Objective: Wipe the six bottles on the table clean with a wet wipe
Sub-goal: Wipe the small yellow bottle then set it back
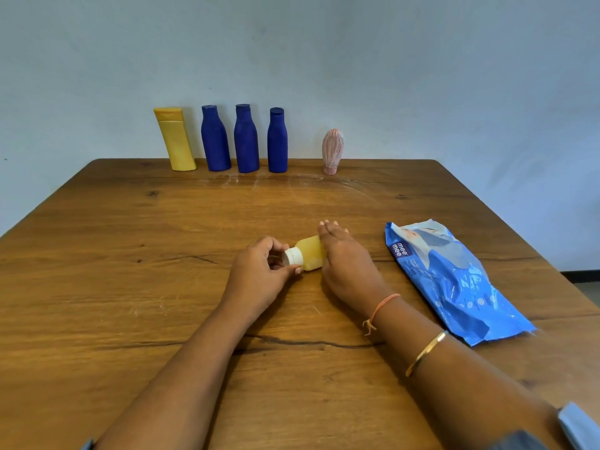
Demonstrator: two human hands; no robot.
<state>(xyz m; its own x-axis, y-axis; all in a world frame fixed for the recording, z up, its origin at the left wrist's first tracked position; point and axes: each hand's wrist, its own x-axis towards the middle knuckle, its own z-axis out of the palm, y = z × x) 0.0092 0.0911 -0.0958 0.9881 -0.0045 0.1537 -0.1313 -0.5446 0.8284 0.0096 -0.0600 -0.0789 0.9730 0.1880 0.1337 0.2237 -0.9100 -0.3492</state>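
Imo pin the cap end w/ the left hand (263,271) so the small yellow bottle (312,253), lying on its side mid-surface (146,228), can't roll, then pull a wipe from the blue pack (454,280) on the right, bc I can't spot one in either of the hands rn. Left fingers + thumb are curled round the white cap (293,255); right hand (344,261) is flat, fingers straight, pressed against the bottle's body.

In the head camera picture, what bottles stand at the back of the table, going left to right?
Tall yellow bottle → first blue bottle → second blue bottle → third blue bottle → pink striped bottle.
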